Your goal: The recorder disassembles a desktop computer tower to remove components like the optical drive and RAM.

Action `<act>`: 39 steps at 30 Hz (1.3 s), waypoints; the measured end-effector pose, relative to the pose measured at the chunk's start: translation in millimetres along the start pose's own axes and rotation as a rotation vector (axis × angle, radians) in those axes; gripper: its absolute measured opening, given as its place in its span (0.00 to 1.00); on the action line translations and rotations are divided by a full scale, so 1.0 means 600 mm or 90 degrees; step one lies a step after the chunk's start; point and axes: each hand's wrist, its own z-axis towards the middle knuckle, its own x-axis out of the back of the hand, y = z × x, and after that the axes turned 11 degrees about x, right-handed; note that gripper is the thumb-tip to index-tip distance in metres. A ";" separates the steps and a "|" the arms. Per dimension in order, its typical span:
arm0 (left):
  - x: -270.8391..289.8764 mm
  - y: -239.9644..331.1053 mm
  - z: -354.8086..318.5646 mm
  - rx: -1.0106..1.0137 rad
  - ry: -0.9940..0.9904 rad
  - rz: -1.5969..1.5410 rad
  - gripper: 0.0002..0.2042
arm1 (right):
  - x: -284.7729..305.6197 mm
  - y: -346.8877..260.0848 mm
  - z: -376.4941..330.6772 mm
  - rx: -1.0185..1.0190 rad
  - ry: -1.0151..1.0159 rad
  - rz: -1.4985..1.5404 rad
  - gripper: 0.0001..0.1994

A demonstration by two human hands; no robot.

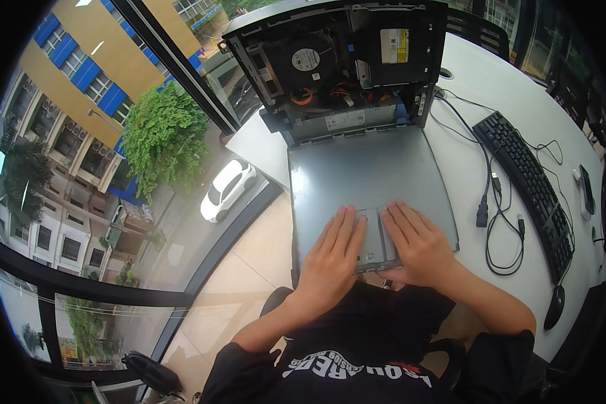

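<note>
A desktop computer case (pixel 330 60) lies on its side on a white table (pixel 491 87), its inside open with a round fan, orange cables and a drive bay showing. Its grey metal side panel (pixel 363 172) lies flat toward me, partly slid off the case. My left hand (pixel 333 259) and my right hand (pixel 417 246) rest palm-down side by side on the panel's near end, fingers stretched out and flat. Neither hand holds anything.
A black keyboard (pixel 528 185) lies to the right, with loose black cables (pixel 498 215) between it and the panel and a black mouse (pixel 554 306) at the near right. The table's left edge meets a large window overlooking a street.
</note>
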 end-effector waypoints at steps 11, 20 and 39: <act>0.000 0.006 -0.006 -0.001 -0.004 0.023 0.48 | 0.000 -0.006 -0.007 -0.004 0.013 0.000 0.48; 0.084 -0.036 0.064 0.009 -0.037 -0.136 0.32 | -0.011 0.001 -0.012 -0.015 0.027 0.000 0.49; 0.089 -0.217 0.292 0.138 0.276 0.022 0.13 | -0.023 -0.004 -0.012 -0.022 0.106 -0.036 0.44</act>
